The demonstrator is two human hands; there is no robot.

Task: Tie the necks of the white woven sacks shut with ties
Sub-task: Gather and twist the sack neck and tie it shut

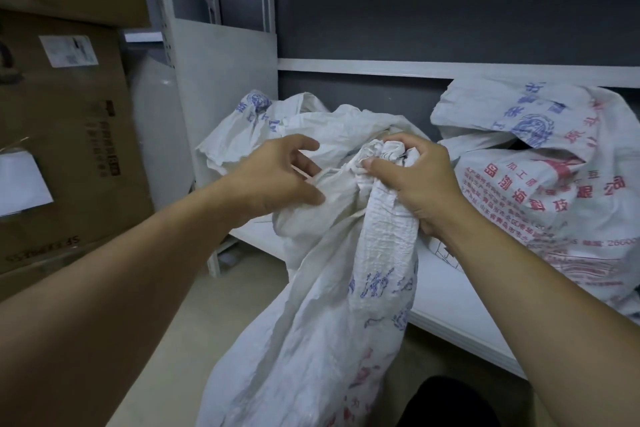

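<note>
Where the right hand is gripping: fingers are curling tightly round the bunched neck of the white woven sack.
Left hand: fingers are curling loosely over a thin pale tie leading to the neck; thumb is pressing the fabric.
Sack body: hanging past the white shelf edge toward the floor.
Shelf: carrying more printed sacks behind and right.
Left side: cardboard boxes are standing stacked.

The near sack stands against the white shelf's front edge, crumpled, its neck bunched, a pale tie at the neck. A blue-printed sack and a red-printed sack lie on that shelf.
</note>
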